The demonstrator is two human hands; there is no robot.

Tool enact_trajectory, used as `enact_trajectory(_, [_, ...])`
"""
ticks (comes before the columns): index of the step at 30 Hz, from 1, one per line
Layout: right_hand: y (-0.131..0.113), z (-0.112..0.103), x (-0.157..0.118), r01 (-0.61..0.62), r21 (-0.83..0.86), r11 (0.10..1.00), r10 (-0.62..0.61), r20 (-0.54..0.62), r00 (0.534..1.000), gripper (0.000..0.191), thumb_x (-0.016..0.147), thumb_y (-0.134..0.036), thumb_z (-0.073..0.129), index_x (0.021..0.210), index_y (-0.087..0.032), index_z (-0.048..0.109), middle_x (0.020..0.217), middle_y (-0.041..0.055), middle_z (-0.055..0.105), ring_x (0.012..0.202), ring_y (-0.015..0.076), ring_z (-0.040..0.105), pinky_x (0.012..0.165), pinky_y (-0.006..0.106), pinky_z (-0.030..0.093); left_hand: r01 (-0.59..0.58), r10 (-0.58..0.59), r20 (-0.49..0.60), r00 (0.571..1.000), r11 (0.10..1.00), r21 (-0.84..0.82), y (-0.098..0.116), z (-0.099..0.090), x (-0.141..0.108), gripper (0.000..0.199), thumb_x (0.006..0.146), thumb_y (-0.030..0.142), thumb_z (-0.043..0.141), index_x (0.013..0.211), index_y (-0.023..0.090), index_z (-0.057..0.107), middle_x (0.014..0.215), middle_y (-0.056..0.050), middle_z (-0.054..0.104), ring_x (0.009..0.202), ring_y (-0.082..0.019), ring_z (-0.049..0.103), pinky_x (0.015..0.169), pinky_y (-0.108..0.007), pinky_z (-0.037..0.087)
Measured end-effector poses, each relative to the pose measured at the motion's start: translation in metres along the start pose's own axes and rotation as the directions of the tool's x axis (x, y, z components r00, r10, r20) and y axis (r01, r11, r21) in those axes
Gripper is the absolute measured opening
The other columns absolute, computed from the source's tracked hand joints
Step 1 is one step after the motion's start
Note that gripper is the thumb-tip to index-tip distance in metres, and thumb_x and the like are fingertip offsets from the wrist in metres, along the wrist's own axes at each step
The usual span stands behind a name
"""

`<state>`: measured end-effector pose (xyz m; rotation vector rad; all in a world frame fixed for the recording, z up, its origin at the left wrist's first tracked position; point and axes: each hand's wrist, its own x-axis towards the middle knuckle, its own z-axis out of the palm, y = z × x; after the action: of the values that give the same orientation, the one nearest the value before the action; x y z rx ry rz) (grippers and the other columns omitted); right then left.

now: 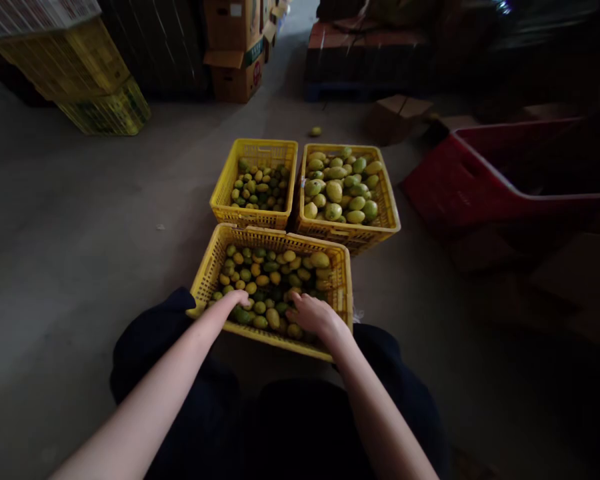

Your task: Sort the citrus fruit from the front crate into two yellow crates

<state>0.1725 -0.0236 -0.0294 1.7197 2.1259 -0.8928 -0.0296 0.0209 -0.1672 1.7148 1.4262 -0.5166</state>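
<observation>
Directly before me, between my knees, a yellow plastic crate (347,287) holds many small green and yellow mangoes (263,280). My left hand (239,300) reaches into its near left part, down at the fruit; most of its fingers are hidden from me, so its grip is unclear. Over the near right part, my right hand (311,312) is open, with its fingers spread and touching or just above the mangoes. No fruit shows clearly within either hand.
Behind stand a yellow crate of small mangoes (260,188) and another crate with larger mangoes (334,192). One loose mango (315,131) lies on the floor. A red bin (460,193) is at right, stacked crates (105,107) at left, cardboard boxes (235,80) farther back.
</observation>
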Motion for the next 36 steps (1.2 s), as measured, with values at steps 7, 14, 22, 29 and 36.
enact_trajectory(7, [-0.012,0.002,-0.019,0.086,-0.140,0.986,-0.089,-0.019,0.996,0.052,0.091,-0.029,0.048,0.140,-0.012,0.046,0.130,0.0211,0.058,0.114,0.0334,0.060,0.094,0.042,0.046,0.124,-0.124,-0.166,0.978,0.992,-0.009,0.022,0.007,0.071,0.039,0.091,0.033,0.058,0.127,0.018,0.053,0.131,-0.011,0.053,0.113,-0.024,0.056,0.093,-0.046,0.050])
enact_trajectory(14, [-0.001,0.011,-0.019,-0.015,-0.121,0.993,0.026,0.090,0.996,0.055,0.088,-0.028,0.054,0.141,-0.015,0.048,0.136,0.0212,0.055,0.118,0.0358,0.058,0.099,0.046,0.043,0.157,-0.173,-0.156,0.973,0.982,-0.109,0.049,0.003,0.095,0.037,0.091,0.035,0.058,0.123,0.016,0.056,0.125,-0.011,0.057,0.107,-0.022,0.059,0.090,-0.043,0.051])
enact_trajectory(22, [0.040,-0.019,-0.034,0.058,0.021,0.998,-0.055,-0.141,0.988,0.052,0.091,-0.034,0.048,0.140,-0.015,0.047,0.129,0.0189,0.060,0.107,0.0337,0.063,0.091,0.045,0.047,-0.028,-0.005,-0.074,0.997,0.900,-0.434,0.030,-0.070,0.035,0.044,0.080,0.046,0.061,0.097,0.007,0.067,0.085,-0.007,0.069,0.088,-0.023,0.061,0.073,-0.027,0.048])
enact_trajectory(29, [0.072,-0.033,-0.027,-0.147,0.076,0.986,0.160,-0.229,0.960,0.053,0.088,-0.043,0.051,0.133,-0.013,0.052,0.118,0.0207,0.065,0.109,0.0356,0.062,0.092,0.046,0.046,-0.278,0.288,-0.315,0.904,-0.161,-0.947,0.037,-0.117,-0.085,0.053,0.084,0.046,0.042,0.125,0.016,0.058,0.101,-0.009,0.069,0.096,-0.021,0.064,0.081,-0.035,0.052])
enact_trajectory(36, [0.064,-0.015,0.005,-0.090,0.005,0.996,0.090,-0.005,0.996,0.056,0.092,-0.038,0.044,0.140,-0.009,0.042,0.132,0.0219,0.058,0.122,0.0293,0.056,0.099,0.037,0.043,-0.089,0.055,-0.213,0.975,-0.788,-0.609,0.030,-0.108,-0.123,0.029,0.087,0.038,0.051,0.098,0.015,0.064,0.074,-0.004,0.066,0.067,-0.010,0.064,0.056,-0.015,0.052])
